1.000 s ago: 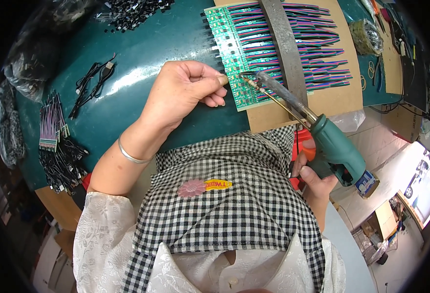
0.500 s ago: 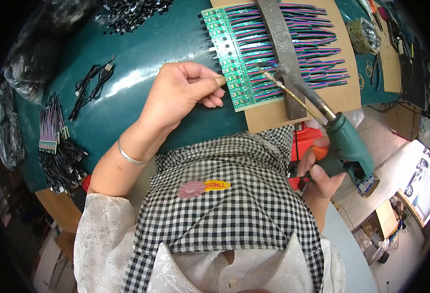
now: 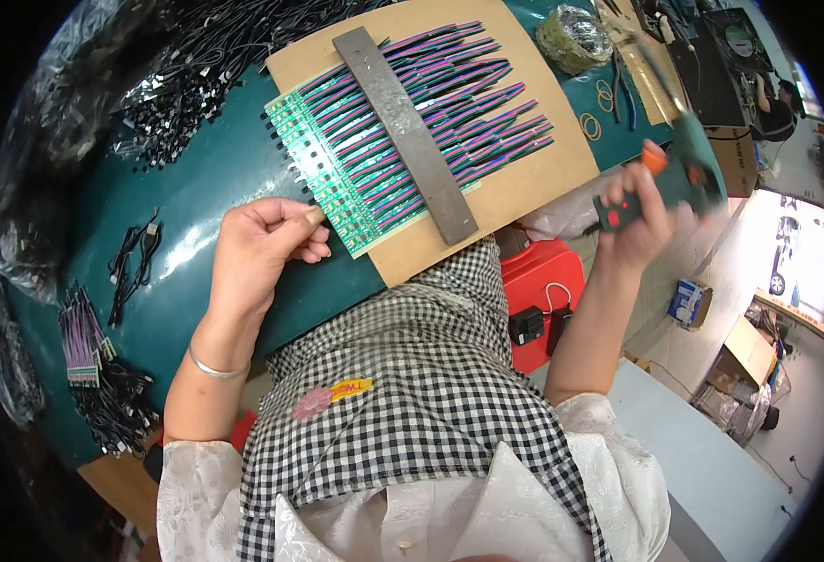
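- One green circuit board strip (image 3: 323,169) is lying on one brown cardboard sheet (image 3: 524,183); many purple-green wires are running off the board, one grey metal bar (image 3: 403,131) pressing across them.
- Left hand (image 3: 257,248) is resting at the board's near corner, grip pinching a thin piece; can't tell what.
- Right hand (image 3: 641,211) is clenching one green soldering gun (image 3: 679,164), raised well right of the board, blurred.
- Teal worktop (image 3: 206,187) is carrying black cable piles left of the board.
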`<state>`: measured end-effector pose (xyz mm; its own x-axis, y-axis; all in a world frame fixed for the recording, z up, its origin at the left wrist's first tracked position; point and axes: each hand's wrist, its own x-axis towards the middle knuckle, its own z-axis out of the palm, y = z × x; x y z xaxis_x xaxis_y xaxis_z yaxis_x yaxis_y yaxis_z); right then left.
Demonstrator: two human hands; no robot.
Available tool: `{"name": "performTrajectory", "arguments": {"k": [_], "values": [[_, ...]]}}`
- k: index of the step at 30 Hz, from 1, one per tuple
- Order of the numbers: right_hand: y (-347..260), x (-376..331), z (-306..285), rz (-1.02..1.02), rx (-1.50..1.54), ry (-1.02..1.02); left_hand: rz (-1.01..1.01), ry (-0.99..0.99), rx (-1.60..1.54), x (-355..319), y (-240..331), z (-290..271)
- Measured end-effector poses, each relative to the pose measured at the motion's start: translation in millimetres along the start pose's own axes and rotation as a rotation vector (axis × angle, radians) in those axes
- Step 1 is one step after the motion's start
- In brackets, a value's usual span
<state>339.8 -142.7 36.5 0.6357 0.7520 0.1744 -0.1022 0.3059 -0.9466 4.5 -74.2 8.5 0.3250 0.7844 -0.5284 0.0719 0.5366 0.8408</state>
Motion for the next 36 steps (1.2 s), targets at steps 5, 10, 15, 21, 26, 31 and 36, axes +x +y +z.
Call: {"name": "performTrajectory", "arguments": {"k": [5, 10, 15, 21, 26, 31, 36], "values": [[0.0, -12.7, 3.3, -0.021, -0.098, -0.066, -0.034, 0.019, -0.050, -0.2, 3.7, 3.5], [-15.5, -66.6, 7.1, 0.199, -0.040, -0.357, -0.016, -0.057, -0.076, 3.8, 0.9, -0.4], [-14.0, -111.8, 7.2, 0.513, -0.166, -0.472, -0.043, -0.048, -0.079, 2.7, 0.9, -2.1], [-10.5, -117.9, 8.4, 0.657, -0.064, -0.563, -0.021, -0.053, -0.068, 1.9, 0.5, -2.6], [-6.0, -117.6, 7.1, 0.627, -0.105, -0.578, -0.004, -0.056, -0.074, 1.8, -1.1, -2.0], [-4.1, -116.8, 3.1, 0.596, -0.137, -0.612, -0.001, -0.052, -0.074, 2.1, -0.9, -0.9], [-9.7, -112.1, 13.7, 0.565, -0.112, -0.496, -0.001, -0.059, -0.054, 3.8, -2.0, -2.2]]}}
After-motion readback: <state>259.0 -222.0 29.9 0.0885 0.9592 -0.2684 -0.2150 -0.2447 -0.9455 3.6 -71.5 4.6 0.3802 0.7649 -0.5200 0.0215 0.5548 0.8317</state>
